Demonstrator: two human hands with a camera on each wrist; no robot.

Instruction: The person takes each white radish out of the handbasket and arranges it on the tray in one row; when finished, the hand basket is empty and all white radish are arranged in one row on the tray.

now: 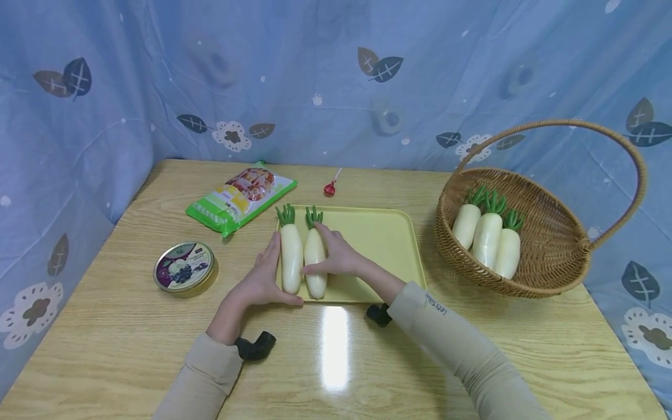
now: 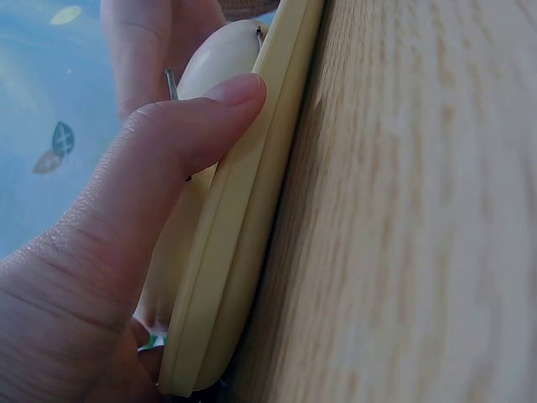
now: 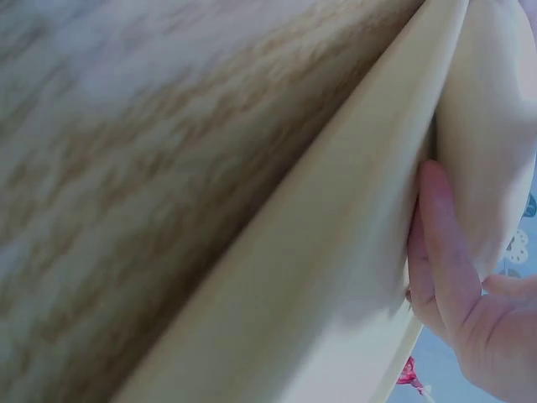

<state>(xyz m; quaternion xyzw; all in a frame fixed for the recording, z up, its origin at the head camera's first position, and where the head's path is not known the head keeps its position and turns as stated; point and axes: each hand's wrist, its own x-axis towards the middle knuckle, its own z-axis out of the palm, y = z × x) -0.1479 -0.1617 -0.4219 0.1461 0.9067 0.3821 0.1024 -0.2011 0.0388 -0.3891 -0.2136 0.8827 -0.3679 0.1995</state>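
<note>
Two white radishes with green tops lie side by side at the left end of a yellow tray (image 1: pixel 375 245). My right hand (image 1: pixel 341 254) grips the right radish (image 1: pixel 315 256), thumb across its lower part and fingers near its top. In the right wrist view the fingers (image 3: pixel 445 243) lie along its side, against the tray. At the tray's front left corner is my left hand (image 1: pixel 262 280), its fingers stretched along the left radish (image 1: pixel 291 256). The left wrist view has the thumb (image 2: pixel 201 126) over the tray's rim (image 2: pixel 226 260).
A wicker basket (image 1: pixel 551 256) with a tall handle stands at the right, holding three white radishes (image 1: pixel 488 236). Behind the tray lies a red lollipop (image 1: pixel 329 188). A green food packet (image 1: pixel 241 195) and a round tin (image 1: pixel 184 266) are on the left of the wooden table (image 1: pixel 131 350).
</note>
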